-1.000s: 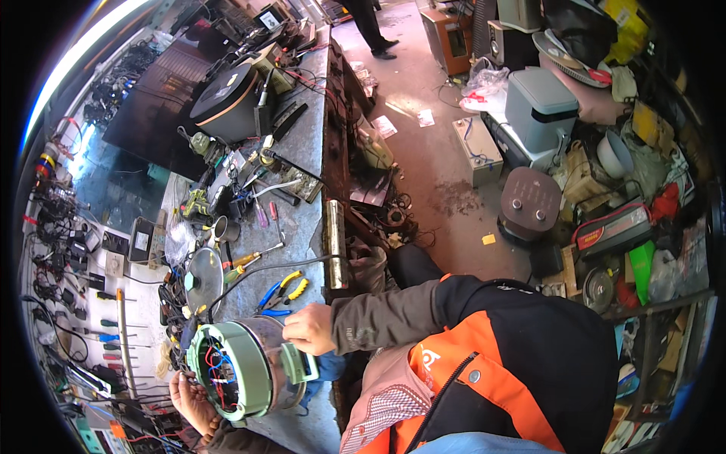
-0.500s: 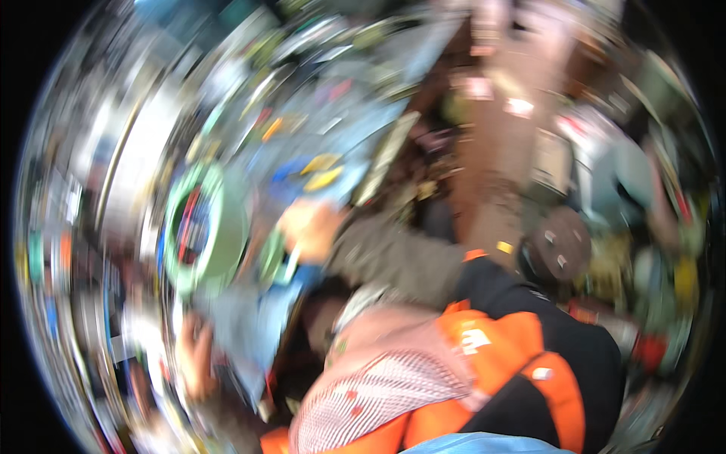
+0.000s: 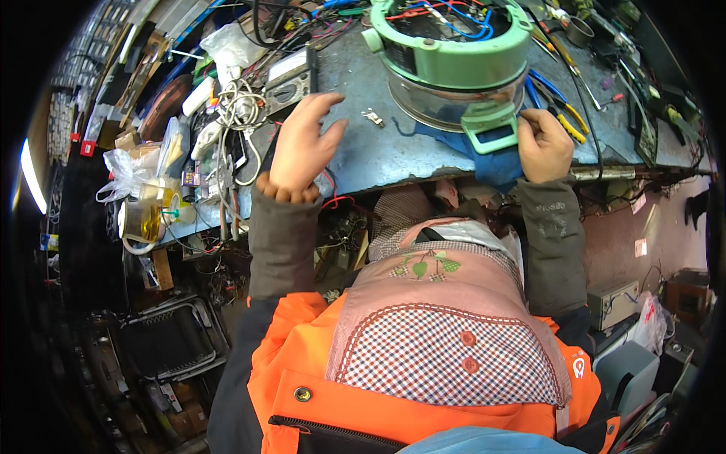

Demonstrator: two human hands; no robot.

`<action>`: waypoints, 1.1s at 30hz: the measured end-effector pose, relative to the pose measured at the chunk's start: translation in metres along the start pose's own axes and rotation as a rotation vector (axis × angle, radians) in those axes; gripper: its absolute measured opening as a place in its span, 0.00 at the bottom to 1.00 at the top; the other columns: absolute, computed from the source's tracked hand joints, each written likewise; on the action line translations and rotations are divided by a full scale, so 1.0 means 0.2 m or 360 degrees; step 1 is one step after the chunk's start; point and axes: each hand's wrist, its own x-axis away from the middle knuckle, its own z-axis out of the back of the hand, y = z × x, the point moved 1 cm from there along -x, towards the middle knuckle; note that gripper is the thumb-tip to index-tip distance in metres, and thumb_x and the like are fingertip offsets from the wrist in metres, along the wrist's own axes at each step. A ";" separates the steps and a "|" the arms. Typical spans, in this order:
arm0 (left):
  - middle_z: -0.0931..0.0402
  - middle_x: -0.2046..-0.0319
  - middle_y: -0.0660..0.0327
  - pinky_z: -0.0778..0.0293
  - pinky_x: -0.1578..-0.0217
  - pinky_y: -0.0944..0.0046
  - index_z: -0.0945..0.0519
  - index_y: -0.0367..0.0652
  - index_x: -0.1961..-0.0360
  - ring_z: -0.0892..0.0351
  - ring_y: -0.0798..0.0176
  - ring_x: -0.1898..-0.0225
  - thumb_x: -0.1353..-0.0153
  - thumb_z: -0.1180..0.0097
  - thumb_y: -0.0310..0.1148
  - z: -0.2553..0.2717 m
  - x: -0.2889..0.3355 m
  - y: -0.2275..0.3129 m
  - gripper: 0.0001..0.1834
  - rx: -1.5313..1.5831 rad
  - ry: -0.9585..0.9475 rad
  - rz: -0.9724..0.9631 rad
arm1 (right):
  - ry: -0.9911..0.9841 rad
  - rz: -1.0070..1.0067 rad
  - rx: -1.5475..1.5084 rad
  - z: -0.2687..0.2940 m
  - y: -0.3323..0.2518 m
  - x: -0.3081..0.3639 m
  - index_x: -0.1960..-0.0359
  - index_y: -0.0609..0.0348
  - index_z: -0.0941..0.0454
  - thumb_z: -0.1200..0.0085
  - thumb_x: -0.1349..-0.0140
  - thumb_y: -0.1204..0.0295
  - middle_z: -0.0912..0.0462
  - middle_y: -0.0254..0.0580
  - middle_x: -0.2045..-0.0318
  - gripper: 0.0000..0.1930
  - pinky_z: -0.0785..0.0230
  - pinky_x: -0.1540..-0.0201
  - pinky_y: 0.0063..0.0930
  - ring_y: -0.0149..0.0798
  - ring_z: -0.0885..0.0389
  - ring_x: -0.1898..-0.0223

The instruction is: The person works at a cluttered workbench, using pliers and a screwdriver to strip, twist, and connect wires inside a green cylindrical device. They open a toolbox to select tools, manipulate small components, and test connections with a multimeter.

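A round pale-green appliance housing (image 3: 454, 62) with a clear lower wall stands on the blue-grey workbench (image 3: 352, 159), coloured wires showing inside its ring. Its green loop handle (image 3: 493, 145) points toward me, above a crumpled blue cloth (image 3: 499, 171). My right hand (image 3: 546, 145) is closed at the right end of that handle, fingers curled against it. Left of the housing, my left hand (image 3: 308, 140) hovers over the bench's near edge, fingers apart and holding nothing. Small white connector pieces (image 3: 373, 116) lie between that hand and the housing.
Pliers with blue and yellow handles (image 3: 561, 106) lie right of the housing. A multimeter (image 3: 289, 89) and tangled white cable (image 3: 240, 106) crowd the left. A yellow-liquid bottle (image 3: 144, 219) stands at the left edge. Below, a black folding chair (image 3: 170, 340) stands at left.
My view has swung round and the blur is gone. The housing now appears farther right, up at the top. My right hand stays by its handle; my left hand has come up beside the bench edge.
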 end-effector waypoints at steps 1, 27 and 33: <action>0.13 0.57 0.57 0.19 0.56 0.61 0.15 0.36 0.46 0.14 0.58 0.58 0.32 0.32 0.29 0.05 0.07 -0.02 0.16 0.0230 -0.0030 0.0260 | 0.0000 -0.0034 -0.0146 0.00 0.02 0.00 0.59 0.62 0.12 0.34 0.35 0.78 0.15 0.39 0.72 0.04 0.28 0.68 0.29 0.32 0.20 0.74; 0.19 0.63 0.65 0.25 0.62 0.70 0.16 0.36 0.47 0.22 0.74 0.66 0.16 0.46 0.34 -0.42 0.52 0.27 0.13 0.1242 -0.0649 0.0122 | -0.1716 0.0038 -0.0734 -0.28 -0.38 0.51 0.35 0.62 0.21 0.33 0.29 0.69 0.12 0.50 0.51 0.23 0.21 0.44 0.37 0.46 0.12 0.47; 0.19 0.67 0.59 0.19 0.60 0.60 0.19 0.33 0.38 0.18 0.64 0.65 0.22 0.37 0.37 -0.21 0.43 0.38 0.20 0.1252 -0.0594 0.0162 | -0.1807 -0.0358 -0.1031 -0.25 -0.37 0.52 0.45 0.65 0.16 0.42 0.24 0.74 0.14 0.43 0.55 0.11 0.23 0.50 0.31 0.35 0.15 0.53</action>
